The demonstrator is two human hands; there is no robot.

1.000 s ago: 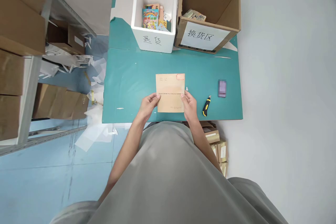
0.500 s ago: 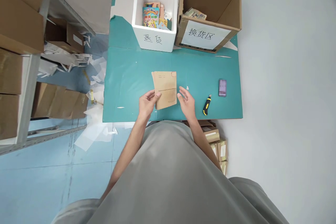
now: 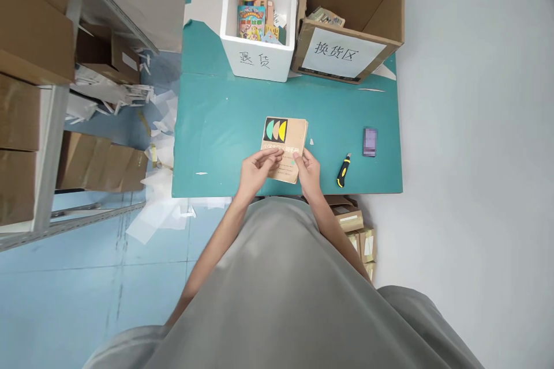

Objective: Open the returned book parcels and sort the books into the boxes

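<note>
A small worn book (image 3: 283,170) with a tan cover is held up over the green table. Its front cover faces me, with a black panel of green, tan and yellow shapes at the top and Chinese print below. My right hand (image 3: 309,176) grips the book by its right side, thumb on the cover and fingers behind. Across the lower left of the cover lie the outstretched fingers of my left hand (image 3: 255,173), thumb also on the front side; whether they press on it is hard to see.
A black and yellow utility knife (image 3: 343,170) and a phone (image 3: 370,142) lie to the right on the green table (image 3: 208,127). Behind stand a white foam box (image 3: 259,63) with books and a labelled cardboard box (image 3: 346,55). Shelving (image 3: 56,144) with cartons stands left.
The book has turned from its plain back to its printed front and shifted slightly right. My right hand has closed on its right side; my left hand has let go of the left edge.
</note>
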